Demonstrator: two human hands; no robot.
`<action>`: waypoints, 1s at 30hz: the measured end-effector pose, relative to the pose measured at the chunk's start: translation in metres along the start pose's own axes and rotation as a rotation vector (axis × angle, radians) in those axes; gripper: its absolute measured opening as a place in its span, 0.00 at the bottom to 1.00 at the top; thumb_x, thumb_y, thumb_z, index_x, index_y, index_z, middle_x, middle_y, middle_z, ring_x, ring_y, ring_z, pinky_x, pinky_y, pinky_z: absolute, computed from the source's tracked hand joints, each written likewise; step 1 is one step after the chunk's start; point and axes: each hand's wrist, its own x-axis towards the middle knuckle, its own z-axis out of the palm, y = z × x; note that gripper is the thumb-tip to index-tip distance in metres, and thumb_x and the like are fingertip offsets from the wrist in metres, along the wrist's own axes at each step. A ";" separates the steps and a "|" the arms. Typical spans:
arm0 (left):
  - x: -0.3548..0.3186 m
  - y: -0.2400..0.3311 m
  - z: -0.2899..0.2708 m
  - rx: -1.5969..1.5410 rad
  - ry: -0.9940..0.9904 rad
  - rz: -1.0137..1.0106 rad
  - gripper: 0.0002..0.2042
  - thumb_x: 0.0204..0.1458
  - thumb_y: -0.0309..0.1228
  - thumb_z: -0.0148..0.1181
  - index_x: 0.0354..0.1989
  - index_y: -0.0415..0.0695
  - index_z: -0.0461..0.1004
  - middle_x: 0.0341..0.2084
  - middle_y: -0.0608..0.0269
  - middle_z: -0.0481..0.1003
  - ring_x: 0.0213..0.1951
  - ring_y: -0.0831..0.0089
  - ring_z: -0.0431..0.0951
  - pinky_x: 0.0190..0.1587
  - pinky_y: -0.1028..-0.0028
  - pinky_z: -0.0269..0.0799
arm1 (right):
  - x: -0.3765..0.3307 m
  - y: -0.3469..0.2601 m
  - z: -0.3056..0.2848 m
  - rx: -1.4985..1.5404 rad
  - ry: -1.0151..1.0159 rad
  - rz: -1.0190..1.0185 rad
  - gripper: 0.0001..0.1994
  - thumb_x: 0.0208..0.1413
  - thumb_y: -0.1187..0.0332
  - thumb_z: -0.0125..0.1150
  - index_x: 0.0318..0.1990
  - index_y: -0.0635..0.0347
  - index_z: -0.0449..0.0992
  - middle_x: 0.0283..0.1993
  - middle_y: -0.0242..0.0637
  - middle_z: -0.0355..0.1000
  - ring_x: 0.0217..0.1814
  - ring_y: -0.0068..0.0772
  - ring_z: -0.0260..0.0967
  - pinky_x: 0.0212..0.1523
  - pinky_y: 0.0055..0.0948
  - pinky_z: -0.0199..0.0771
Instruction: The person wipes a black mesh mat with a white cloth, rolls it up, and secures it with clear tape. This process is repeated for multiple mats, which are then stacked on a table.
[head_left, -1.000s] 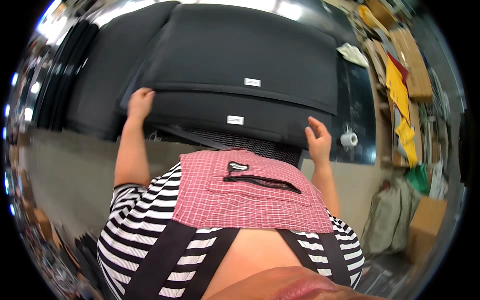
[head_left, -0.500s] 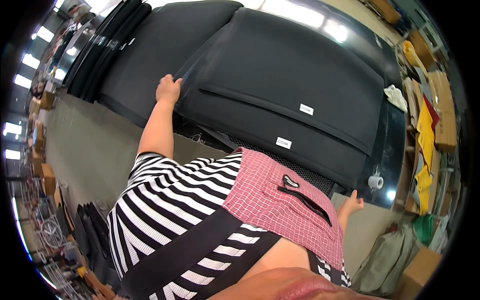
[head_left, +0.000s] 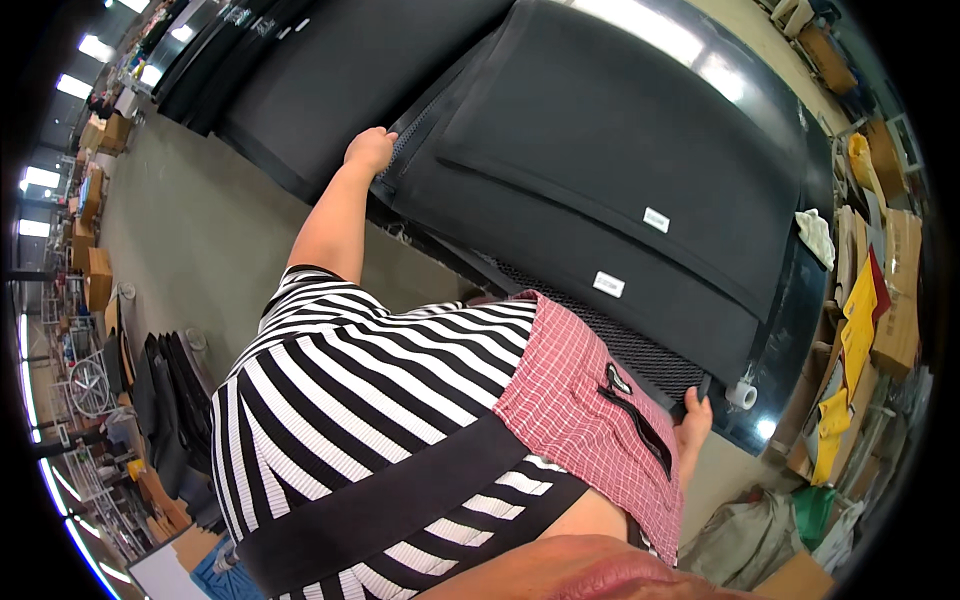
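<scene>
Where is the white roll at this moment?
In the head view, the white roll is toward the lower right, on the shiny dark table near its front edge, beside the black mats and close to the right hand.

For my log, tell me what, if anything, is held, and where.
The left hand is at the left edge of the mats, the right hand at a corner of the mesh; whether either grips cannot be told.

A bare strip leaves passage along the right edge of the glossy dark table (head_left: 790, 340), between the small white roll (head_left: 738, 390) and the crumpled white cloth (head_left: 815, 238). Broad flat black sheets (head_left: 640, 140) block the middle; leftward, any gap seems narrow.
</scene>
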 end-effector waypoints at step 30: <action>-0.099 0.124 0.046 -0.581 -0.010 0.082 0.28 0.58 0.45 0.64 0.60 0.36 0.77 0.53 0.49 0.81 0.56 0.60 0.80 0.59 0.65 0.72 | 0.239 -0.058 -0.216 -1.213 0.570 -0.796 0.43 0.43 0.72 0.69 0.72 0.60 0.63 0.73 0.55 0.59 0.76 0.59 0.52 0.78 0.50 0.49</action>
